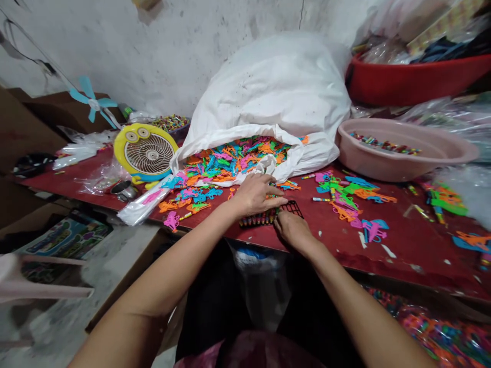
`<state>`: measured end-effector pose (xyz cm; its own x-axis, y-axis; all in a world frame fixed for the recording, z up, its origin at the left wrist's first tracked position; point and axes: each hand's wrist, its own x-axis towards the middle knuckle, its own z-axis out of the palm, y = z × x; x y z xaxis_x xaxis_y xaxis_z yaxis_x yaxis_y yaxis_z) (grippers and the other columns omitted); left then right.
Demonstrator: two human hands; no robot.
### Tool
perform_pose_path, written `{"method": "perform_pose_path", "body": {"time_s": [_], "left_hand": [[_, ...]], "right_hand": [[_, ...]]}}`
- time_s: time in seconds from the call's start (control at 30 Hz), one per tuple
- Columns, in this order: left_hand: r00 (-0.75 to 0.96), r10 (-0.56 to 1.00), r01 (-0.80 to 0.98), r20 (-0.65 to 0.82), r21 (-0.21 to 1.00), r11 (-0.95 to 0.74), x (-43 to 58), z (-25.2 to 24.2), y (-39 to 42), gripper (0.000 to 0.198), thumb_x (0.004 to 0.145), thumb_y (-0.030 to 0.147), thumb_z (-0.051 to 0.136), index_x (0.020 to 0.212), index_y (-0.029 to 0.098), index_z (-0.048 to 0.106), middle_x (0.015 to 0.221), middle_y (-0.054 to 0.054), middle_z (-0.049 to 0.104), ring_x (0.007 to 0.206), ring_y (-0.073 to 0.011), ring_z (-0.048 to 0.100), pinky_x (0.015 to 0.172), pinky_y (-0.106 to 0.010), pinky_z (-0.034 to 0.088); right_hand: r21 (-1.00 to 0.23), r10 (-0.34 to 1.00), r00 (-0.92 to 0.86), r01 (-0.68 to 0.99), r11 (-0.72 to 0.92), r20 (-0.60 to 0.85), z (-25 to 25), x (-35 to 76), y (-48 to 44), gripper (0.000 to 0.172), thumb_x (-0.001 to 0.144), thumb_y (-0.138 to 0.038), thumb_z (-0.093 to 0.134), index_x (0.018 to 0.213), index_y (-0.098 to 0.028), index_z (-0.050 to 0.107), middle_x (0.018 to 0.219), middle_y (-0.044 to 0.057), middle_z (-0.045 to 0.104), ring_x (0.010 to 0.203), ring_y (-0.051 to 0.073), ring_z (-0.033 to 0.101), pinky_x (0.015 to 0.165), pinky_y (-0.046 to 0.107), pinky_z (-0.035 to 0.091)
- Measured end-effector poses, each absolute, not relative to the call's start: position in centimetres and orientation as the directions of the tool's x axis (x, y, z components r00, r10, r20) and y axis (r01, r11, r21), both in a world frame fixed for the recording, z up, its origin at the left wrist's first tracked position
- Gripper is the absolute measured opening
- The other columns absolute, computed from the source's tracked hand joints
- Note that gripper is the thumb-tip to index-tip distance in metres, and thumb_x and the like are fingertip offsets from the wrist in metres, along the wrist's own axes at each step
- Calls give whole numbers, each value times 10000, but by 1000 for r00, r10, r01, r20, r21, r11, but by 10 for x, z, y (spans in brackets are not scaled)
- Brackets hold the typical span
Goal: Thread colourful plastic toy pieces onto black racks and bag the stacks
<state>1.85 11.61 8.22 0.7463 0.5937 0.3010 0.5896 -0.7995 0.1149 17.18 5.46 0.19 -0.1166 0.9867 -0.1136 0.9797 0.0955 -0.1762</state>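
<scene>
A black grid rack (pixel 293 207) lies near the table's front edge, with a row of small striped sticks (pixel 258 220) standing in its near left part. My left hand (pixel 256 195) reaches over the rack, its fingers stretched to the right and slightly bent. My right hand (pixel 294 229) is curled in at the rack's near right side; its fingertips are hidden, as is anything between them. Behind both hands, a white sack (pixel 276 82) lies with its mouth facing me, full of colourful plastic toy pieces (pixel 233 159).
Loose toy pieces lie left and right of the rack on the red table (pixel 314 250). A pink basin (pixel 402 166) with striped sticks stands at right, below a red basin (pixel 418 79). A yellow fan (pixel 151 153) stands at left. A stool (pixel 49 291) is on the floor.
</scene>
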Motion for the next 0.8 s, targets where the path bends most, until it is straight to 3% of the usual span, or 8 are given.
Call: {"method": "perform_pose_path", "body": {"time_s": [0.23,0.4,0.53,0.63,0.73,0.8], "left_hand": [[775,611,609,164,66,-790,21,87,115,354,981,412,447,1166,258,707,1271,-50,637,1149,-228,569,980,-334,435],[749,641,646,167,32,-763,25,85,110,358,986,409,428,1159,268,708,1284,-48,637,1143,-237,582,972,-366,455],[711,639,642,294,100,-760,14,82,106,384,971,485,448,1225,294,663,1356,-62,587,1235,-245,542,1026,-404,434],[574,678,673,460,206,-710,-1,81,104,420,966,481,466,1280,252,623,1386,-89,564,1268,-242,526,1059,-409,424],[397,771,731,499,337,-594,-12,76,102,432,978,459,439,1259,197,636,1304,-109,627,1215,-237,575,1042,-388,456],[389,802,750,454,349,-562,-14,70,101,457,974,470,438,1277,180,619,1297,-114,633,1211,-248,584,1040,-394,465]], "right_hand": [[-212,986,-145,969,125,-81,-2,176,56,278,991,-320,362,1131,-184,561,1070,117,710,940,235,674,676,278,382],[-261,991,-128,959,111,-49,-5,176,53,271,974,-305,376,1129,-179,559,1052,118,706,918,240,668,671,281,379],[-426,990,-144,894,135,13,-14,189,49,210,907,-241,479,1072,-178,592,1013,90,702,920,213,644,726,266,402],[-551,988,-96,821,149,124,-24,198,45,300,892,-173,455,1162,-152,582,1048,99,680,954,205,624,804,280,434],[-534,959,-53,821,202,280,-33,194,39,454,872,-104,398,1311,-120,516,1174,145,609,1076,233,571,909,341,444],[-494,943,-71,837,234,326,-36,185,36,524,842,-64,382,1353,-111,488,1200,162,577,1128,250,530,955,376,437]]}}
